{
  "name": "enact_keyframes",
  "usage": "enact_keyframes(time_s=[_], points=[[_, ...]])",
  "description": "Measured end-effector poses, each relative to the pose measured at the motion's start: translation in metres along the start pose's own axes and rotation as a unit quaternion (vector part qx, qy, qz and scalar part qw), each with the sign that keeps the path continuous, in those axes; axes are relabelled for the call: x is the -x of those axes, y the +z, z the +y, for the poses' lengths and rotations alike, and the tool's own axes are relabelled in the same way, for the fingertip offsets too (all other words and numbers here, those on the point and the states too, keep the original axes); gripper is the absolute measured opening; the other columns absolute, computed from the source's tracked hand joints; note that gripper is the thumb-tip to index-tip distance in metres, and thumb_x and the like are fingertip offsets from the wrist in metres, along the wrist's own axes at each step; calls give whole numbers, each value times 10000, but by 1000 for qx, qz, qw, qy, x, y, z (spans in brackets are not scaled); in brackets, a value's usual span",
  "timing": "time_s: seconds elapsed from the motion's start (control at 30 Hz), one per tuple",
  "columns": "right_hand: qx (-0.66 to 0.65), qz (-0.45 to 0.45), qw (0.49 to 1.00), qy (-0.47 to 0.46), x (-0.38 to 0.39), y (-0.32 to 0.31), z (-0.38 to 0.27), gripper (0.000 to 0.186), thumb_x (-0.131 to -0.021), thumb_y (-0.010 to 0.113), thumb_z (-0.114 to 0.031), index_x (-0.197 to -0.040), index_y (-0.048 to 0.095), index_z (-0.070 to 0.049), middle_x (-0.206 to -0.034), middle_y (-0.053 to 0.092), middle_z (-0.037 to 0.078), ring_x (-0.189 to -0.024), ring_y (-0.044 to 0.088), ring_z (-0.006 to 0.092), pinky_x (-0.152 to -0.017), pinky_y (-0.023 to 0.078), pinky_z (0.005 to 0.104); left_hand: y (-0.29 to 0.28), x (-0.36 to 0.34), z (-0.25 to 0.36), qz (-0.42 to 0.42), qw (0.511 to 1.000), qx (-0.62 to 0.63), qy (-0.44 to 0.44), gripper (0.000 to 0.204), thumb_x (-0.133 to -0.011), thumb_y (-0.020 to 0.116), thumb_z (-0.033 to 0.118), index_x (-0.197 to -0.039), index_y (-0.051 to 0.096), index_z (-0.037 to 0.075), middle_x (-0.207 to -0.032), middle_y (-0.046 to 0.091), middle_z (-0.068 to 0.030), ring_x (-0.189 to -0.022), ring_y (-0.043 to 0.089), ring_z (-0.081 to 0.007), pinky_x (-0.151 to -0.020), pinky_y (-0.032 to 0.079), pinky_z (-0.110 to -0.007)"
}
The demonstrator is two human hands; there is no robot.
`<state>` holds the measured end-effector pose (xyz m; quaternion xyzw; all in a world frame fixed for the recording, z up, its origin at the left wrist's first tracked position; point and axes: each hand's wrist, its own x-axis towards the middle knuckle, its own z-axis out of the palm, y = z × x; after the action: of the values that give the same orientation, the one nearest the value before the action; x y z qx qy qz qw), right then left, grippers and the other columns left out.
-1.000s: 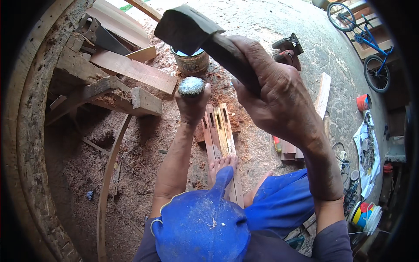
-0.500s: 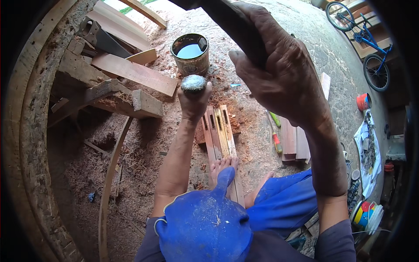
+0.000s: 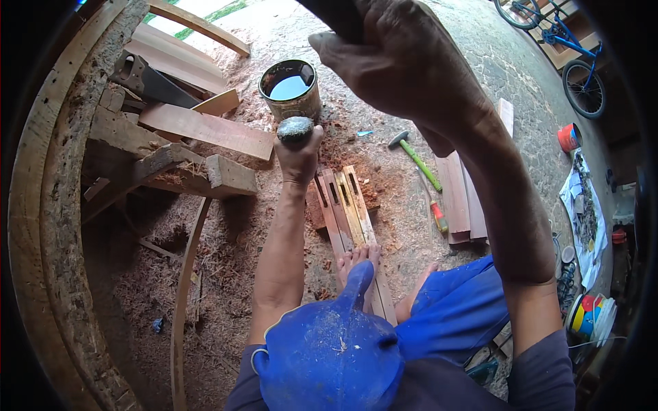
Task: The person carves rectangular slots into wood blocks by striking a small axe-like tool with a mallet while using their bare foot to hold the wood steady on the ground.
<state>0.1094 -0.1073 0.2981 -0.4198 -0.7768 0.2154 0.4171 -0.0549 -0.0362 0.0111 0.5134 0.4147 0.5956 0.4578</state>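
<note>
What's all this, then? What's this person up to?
A person's left hand grips an upright tool with a pale, worn, round top. The right hand is raised, gripping a thick dark handle whose far end is out of view. A bare foot rests on long, slotted wooden strips. A round, dark-rimmed bucket of liquid stands beyond the left hand.

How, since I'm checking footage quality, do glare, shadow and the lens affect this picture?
In the head view, vignetting blackens the corners; there too, glare pales the far ground and a bright reflection lights liquid in the bucket; also in the head view, the right hand looks shaded, its dark handle cropped above.
</note>
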Motion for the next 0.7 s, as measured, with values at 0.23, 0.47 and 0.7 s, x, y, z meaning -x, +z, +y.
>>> enact_keyframes(time_s=[0.23, 0.47, 0.7], points=[[229, -306, 912, 147, 51, 63, 89, 404, -858, 525, -18, -1251, 469, -93, -884, 682, 196, -823, 698, 368, -725, 574, 492, 6, 24, 16, -11, 998, -2, 57, 71, -849, 690, 29, -786, 658, 27, -610, 620, -10, -439, 550, -102, -393, 419, -262], [183, -212, 948, 151, 138, 51, 125, 556, -835, 609, -105, -1364, 437, -114, -924, 672, 260, -808, 669, 450, -732, 540, 535, -2, 152, 38, -180, 946, -93, 253, 149, -730, 781, 31, -753, 637, 59, -698, 635, -77, -580, 626, -211, -529, 481, -329], [205, -363, 906, 72, 224, 93, 166, 502, -861, 610, -137, -1336, 450, -163, -910, 678, 162, -755, 703, 370, -613, 563, 487, -20, 102, 122, 99, 942, -122, 298, 142, -907, 699, 86, -874, 562, 71, -695, 585, -44, -583, 575, -158, -570, 500, -294]])
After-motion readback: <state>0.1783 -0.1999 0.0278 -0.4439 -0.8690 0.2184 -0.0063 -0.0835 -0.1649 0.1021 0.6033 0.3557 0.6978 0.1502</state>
